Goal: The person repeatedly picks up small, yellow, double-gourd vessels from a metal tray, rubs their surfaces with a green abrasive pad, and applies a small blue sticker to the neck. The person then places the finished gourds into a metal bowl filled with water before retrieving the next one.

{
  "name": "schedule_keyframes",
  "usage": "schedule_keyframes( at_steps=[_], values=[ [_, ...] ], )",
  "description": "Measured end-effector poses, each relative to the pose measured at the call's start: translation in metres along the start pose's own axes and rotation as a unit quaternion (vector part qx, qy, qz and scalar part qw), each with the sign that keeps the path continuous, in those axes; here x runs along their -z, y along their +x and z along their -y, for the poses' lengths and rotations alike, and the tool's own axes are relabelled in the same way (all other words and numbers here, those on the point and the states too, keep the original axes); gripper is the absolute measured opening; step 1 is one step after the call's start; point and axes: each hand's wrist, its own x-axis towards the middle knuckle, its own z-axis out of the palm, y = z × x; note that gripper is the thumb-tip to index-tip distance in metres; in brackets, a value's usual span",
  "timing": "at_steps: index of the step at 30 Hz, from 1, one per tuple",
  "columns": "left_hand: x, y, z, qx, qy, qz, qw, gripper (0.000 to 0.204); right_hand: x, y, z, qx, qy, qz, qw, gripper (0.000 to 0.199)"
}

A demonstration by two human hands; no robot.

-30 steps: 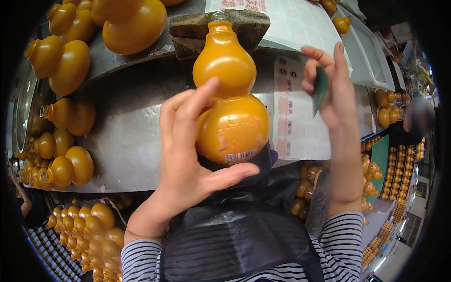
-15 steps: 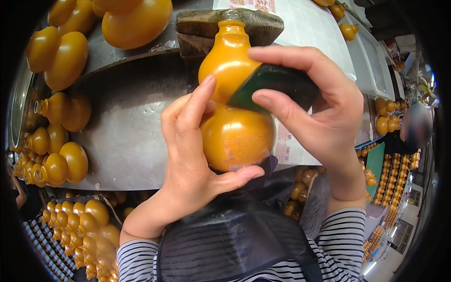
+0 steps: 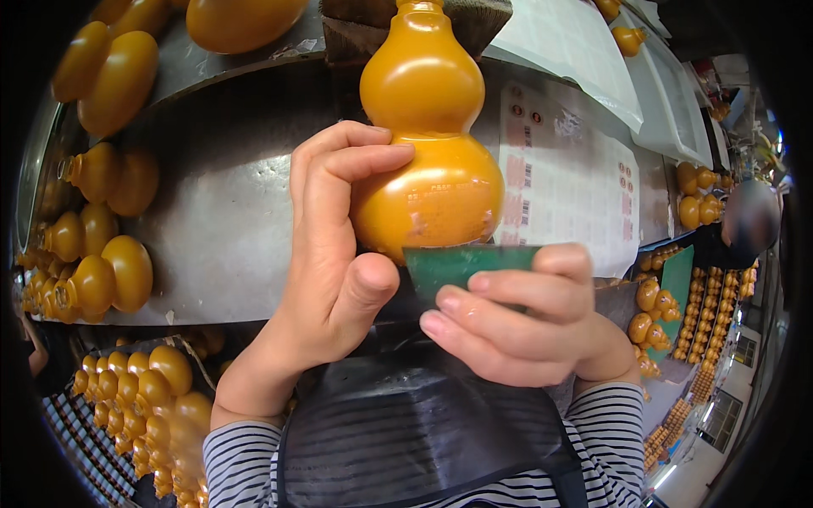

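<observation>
A yellow-orange gourd-shaped bottle lies with its neck pointing away from me, against a dark wooden block. On its lower bulb there is a clear label with faint print. My left hand grips that bulb from the left, fingers curled over its side and the thumb near the base. In my right hand is a flat green scraper, pinched between fingers and thumb. Its straight upper edge is at the bottle's base; whether it touches cannot be made out.
Label sheets lie right of the bottle on the metal bench. A white tray stands beyond. More gourd bottles line the left edge, with several rows below. At far right there is another person.
The scraper has moved from the bottle's waist down to its base and turned to lie level. My left thumb has come off the base, and the fingers rest higher on the lower bulb.
</observation>
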Motion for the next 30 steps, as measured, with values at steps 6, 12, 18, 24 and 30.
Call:
schedule_keyframes(
  at_steps=[6, 12, 18, 24, 30],
  values=[
    [0.002, -0.005, 0.009, -0.031, 0.042, -0.001, 0.999, 0.08, 0.012, -0.001, -0.003, -0.286, 0.179, 0.02, 0.941, 0.024],
    [-0.002, -0.005, 0.005, -0.031, 0.134, 0.004, 0.99, 0.074, -0.013, -0.003, -0.004, -0.34, 0.167, -0.143, 0.915, 0.04],
    [-0.004, -0.006, 0.007, -0.016, 0.134, 0.003, 0.991, 0.075, -0.002, 0.007, -0.01, -0.383, 0.249, -0.138, 0.879, 0.041],
    [-0.004, -0.004, 0.007, -0.046, 0.131, -0.005, 0.99, 0.073, 0.002, 0.017, -0.021, -0.441, 0.266, -0.126, 0.847, 0.044],
    [0.002, 0.012, -0.006, -0.024, 0.092, 0.021, 0.995, 0.047, 0.007, 0.014, -0.024, -0.412, 0.12, -0.105, 0.897, 0.046]
  ],
)
